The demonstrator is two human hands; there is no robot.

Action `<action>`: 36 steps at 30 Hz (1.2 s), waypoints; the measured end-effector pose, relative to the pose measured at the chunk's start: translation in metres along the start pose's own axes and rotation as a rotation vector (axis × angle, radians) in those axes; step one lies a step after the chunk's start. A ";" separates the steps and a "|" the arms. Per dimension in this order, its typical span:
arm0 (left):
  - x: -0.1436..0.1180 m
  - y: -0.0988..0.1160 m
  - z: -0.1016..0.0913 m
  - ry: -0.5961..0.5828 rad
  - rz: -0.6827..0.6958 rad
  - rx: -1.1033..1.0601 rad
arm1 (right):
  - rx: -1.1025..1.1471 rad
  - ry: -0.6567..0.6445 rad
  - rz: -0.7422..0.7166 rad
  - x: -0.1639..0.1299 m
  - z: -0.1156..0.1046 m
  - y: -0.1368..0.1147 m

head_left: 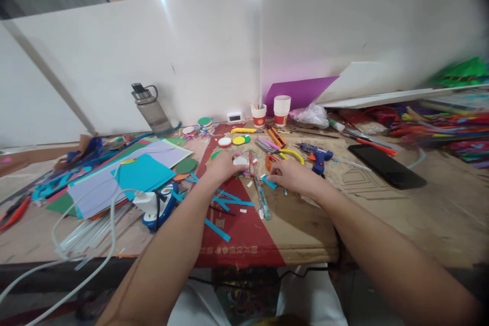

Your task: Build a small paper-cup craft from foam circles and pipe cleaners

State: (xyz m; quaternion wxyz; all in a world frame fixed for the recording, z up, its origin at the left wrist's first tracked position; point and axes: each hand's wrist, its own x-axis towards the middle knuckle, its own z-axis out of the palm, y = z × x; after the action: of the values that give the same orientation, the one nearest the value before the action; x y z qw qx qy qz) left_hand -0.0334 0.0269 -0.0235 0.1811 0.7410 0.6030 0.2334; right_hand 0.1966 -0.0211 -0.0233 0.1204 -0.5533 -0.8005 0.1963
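My left hand [222,167] is at the middle of the table, its fingers closed on the edge of a small round white-topped piece [241,161]. To the right, my right hand [292,175] pinches a small piece of blue paper [269,182] just above the cardboard. A pen [262,198] and a red stick [251,163] lie between the hands. Beyond my right fingers are yellow-handled pliers [294,155]. Several blue paper strips [229,199] and tiny white scraps are scattered near my left wrist.
Coloured paper sheets [145,173] and a blue-and-white power socket [162,209] with cables occupy the left. Paper cups [281,109] and a water bottle [152,109] stand by the white wall. A blue glue gun [320,159] and a black phone [385,165] lie on the right.
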 end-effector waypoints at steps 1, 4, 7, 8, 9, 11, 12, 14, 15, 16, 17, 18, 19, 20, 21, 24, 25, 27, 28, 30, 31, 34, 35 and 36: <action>0.000 0.001 0.000 -0.024 0.005 0.033 | -0.024 0.005 -0.003 0.000 0.001 0.001; -0.001 0.003 -0.002 -0.085 0.025 0.144 | -0.070 0.013 -0.008 0.001 0.002 0.002; -0.001 0.004 -0.005 -0.059 0.053 0.146 | -0.081 0.023 0.001 0.000 0.002 0.001; 0.000 0.004 -0.006 -0.034 0.054 0.132 | -0.084 0.023 0.001 -0.001 0.001 0.001; 0.000 0.003 -0.007 -0.009 0.050 0.110 | -0.091 0.022 -0.002 -0.001 0.001 0.000; 0.000 0.001 -0.009 0.024 0.040 0.068 | -0.117 0.020 -0.011 -0.003 -0.001 -0.001; 0.000 0.001 -0.010 0.027 0.039 0.054 | -0.129 0.017 -0.015 -0.003 -0.001 -0.001; 0.001 -0.001 -0.011 0.023 0.041 0.038 | -0.141 0.012 -0.018 -0.004 -0.002 -0.002; 0.001 -0.001 -0.011 0.026 0.038 0.030 | -0.141 0.011 -0.016 -0.004 -0.003 -0.002; 0.002 -0.002 -0.010 0.039 0.027 0.023 | -0.137 0.011 -0.014 -0.004 -0.003 -0.003; 0.002 -0.002 -0.009 0.054 0.016 0.019 | -0.135 0.014 -0.012 -0.004 -0.003 -0.003; 0.003 -0.001 -0.008 0.069 0.003 0.023 | -0.133 0.020 -0.007 -0.005 -0.003 -0.003; 0.003 0.000 -0.006 0.079 -0.012 0.041 | -0.131 0.026 0.002 -0.005 -0.003 -0.004; 0.003 0.001 -0.003 0.082 -0.025 0.071 | -0.126 0.032 0.012 -0.005 -0.004 -0.005; 0.002 0.002 -0.001 0.077 -0.038 0.106 | -0.122 0.039 0.025 -0.006 -0.004 -0.005; 0.001 0.007 0.005 0.057 -0.059 0.176 | -0.108 0.056 0.059 -0.008 -0.005 -0.009; 0.000 0.008 0.006 0.064 -0.073 0.184 | -0.105 0.067 0.063 -0.008 -0.005 -0.010; -0.001 0.009 0.006 0.084 -0.114 0.184 | -0.091 0.104 0.058 -0.009 -0.005 -0.012; -0.002 0.010 0.005 0.091 -0.133 0.183 | -0.078 0.131 0.052 -0.009 -0.005 -0.013; -0.002 0.009 0.003 0.104 -0.156 0.176 | -0.046 0.188 0.027 -0.008 -0.005 -0.014; -0.002 0.008 0.002 0.118 -0.163 0.165 | -0.027 0.209 0.006 -0.007 -0.004 -0.014; -0.001 0.006 -0.001 0.200 -0.131 0.064 | 0.052 0.261 -0.064 -0.004 -0.002 -0.013; -0.001 0.006 -0.002 0.235 -0.100 0.012 | 0.093 0.281 -0.077 -0.003 -0.002 -0.012; -0.001 0.008 -0.002 0.271 -0.062 -0.037 | 0.139 0.305 -0.082 -0.002 -0.002 -0.012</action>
State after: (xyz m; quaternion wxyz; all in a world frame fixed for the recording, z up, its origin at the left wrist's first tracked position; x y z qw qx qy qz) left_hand -0.0288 0.0242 -0.0177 0.1187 0.6803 0.6402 0.3365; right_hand 0.1880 -0.0267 -0.0164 0.2861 -0.5337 -0.7795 0.1598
